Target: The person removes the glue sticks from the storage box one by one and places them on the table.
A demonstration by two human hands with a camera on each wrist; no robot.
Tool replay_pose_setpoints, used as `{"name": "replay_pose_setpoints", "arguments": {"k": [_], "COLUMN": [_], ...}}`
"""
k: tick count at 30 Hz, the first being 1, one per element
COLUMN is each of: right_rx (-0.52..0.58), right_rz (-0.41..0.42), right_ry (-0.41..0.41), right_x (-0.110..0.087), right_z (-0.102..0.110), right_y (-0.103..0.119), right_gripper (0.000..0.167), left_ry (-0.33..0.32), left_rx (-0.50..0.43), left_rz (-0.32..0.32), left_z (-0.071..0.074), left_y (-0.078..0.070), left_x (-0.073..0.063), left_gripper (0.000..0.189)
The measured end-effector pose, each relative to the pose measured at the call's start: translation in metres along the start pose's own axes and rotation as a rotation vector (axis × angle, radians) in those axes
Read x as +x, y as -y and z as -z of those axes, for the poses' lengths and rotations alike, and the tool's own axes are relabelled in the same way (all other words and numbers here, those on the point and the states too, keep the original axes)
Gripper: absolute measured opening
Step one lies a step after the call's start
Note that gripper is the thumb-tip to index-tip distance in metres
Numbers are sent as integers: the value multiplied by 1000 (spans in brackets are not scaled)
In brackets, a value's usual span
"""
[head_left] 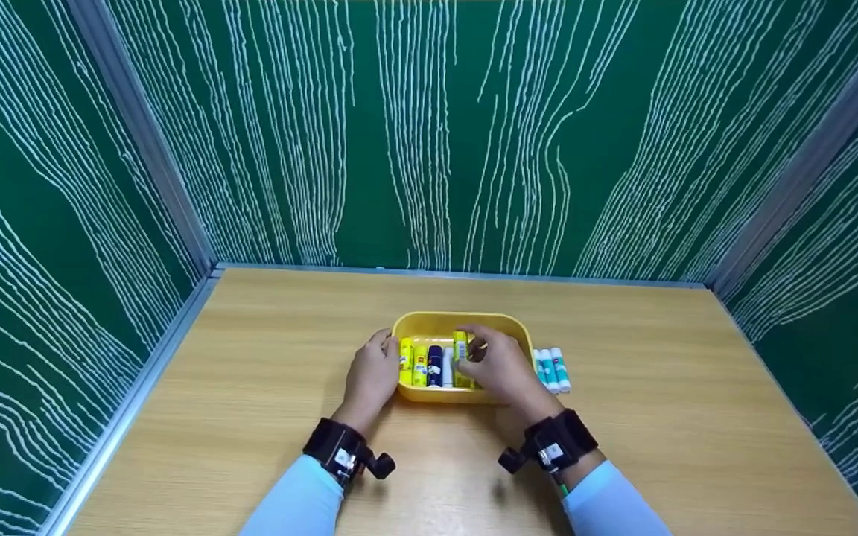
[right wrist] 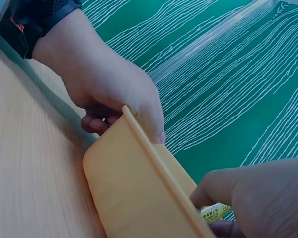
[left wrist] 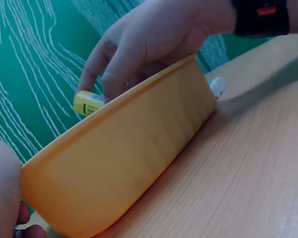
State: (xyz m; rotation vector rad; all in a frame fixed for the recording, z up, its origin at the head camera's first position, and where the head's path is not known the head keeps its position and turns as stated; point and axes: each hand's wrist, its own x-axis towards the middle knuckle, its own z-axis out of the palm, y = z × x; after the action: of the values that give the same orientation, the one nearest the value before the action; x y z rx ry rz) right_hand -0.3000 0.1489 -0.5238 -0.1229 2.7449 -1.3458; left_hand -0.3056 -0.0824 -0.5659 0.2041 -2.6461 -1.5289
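Pale wood-grain worktop point(head_left: 265, 357) here, boxed in by green walls point(head_left: 358, 156) streaked top to bottom with wavy white lines, grey metal posts point(head_left: 144, 126) at the two corners. Near the middle of it sits the yellow box point(head_left: 429, 397), smooth-sided and round-cornered, and look at the left hand point(head_left: 371, 374): it has the box's left end, thumb at the rim, fingers curled outside. Over on the right, the right hand point(head_left: 502, 365) is dipping inside, thumb and fingers pinching a yellow stick point(head_left: 461, 346)! That's a slim cylinder, dark print on its label, one end poking just above the rim. To its left lie a white stick point(head_left: 448, 370), a dark blue stick point(head_left: 435, 365) and two yellow ones. Outside, just beside the box's right end, three white-and-teal sticks point(head_left: 550, 370) side by side.
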Motion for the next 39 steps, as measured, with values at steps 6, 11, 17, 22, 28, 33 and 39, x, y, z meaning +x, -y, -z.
{"name": "replay_pose_setpoints", "arguments": {"k": [6,11,17,22,28,33,39], "right_rx": [-22,-8,0,-16,-6,16,2], "right_rz": [-10,-3,-3,22,10,-28,-75], "right_ry": [-38,-57,-60,-84,-83,-79,-75], "right_x": [2,0,-5,-6,-6,-4,-2], "right_z": [10,25,47,65,87,107,128], "right_y": [2,4,6,4,-3,-15,-37], "right_gripper": [65,66,66,63,62,65,68], "left_ry": [-4,-5,-6,-21,-25,-23,-22], "left_rx": [9,3,-1,20,24,18,18], "left_rz": [-4,0,4,-25,-35,-23,-15], "left_z": [0,0,0,0,0,-1,0], "left_y": [0,-1,-1,-1,1,0,-1], "left_x": [0,0,0,-1,0,0,0], "left_gripper": [46,47,48,47,47,48,48]}}
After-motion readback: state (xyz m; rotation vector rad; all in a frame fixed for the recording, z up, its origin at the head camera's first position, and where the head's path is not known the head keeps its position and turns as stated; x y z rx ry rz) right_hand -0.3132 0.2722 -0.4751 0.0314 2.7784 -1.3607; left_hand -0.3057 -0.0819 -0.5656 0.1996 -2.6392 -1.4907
